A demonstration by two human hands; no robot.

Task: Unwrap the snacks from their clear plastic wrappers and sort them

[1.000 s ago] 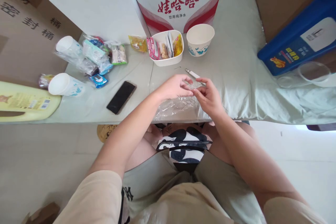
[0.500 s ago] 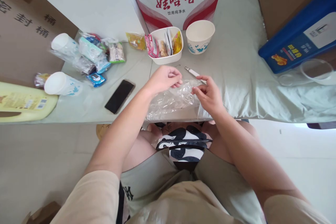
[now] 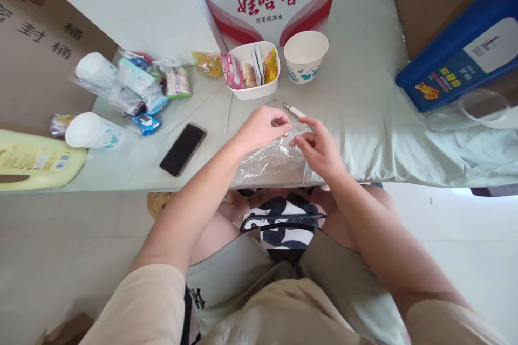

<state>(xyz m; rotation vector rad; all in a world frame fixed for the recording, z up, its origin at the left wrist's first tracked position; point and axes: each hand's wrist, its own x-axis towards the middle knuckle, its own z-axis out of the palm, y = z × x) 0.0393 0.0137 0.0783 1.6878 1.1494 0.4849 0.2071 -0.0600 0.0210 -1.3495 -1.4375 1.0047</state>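
Observation:
My left hand (image 3: 265,128) is closed in a pinch above a crumpled clear plastic bag (image 3: 271,159). Something thin may be between its fingertips, too small to name. Close by on the right is my right hand (image 3: 318,145), its thumb and bent fingers drawn together; what they hold, if anything, cannot be made out. The fingertips of the two hands nearly meet. Just beyond the right hand lies a slim white pen-like tool (image 3: 293,110) with a grey tip, partly hidden by the fingers. A short dark thread-like line (image 3: 272,101) shows on the cloth behind the left hand.
Behind the hands stand a white tub (image 3: 253,91) of snack packets and a paper bowl (image 3: 306,56), before a white carton (image 3: 271,0). To the left are a phone (image 3: 183,149), paper cups (image 3: 95,130) and wrapped snacks (image 3: 140,83). A blue package (image 3: 457,59) leans at right.
My left hand has moved right and slightly down, closer to my right hand, with its fingers pinched tighter. My right hand has shifted slightly left. The whole view has shifted a little.

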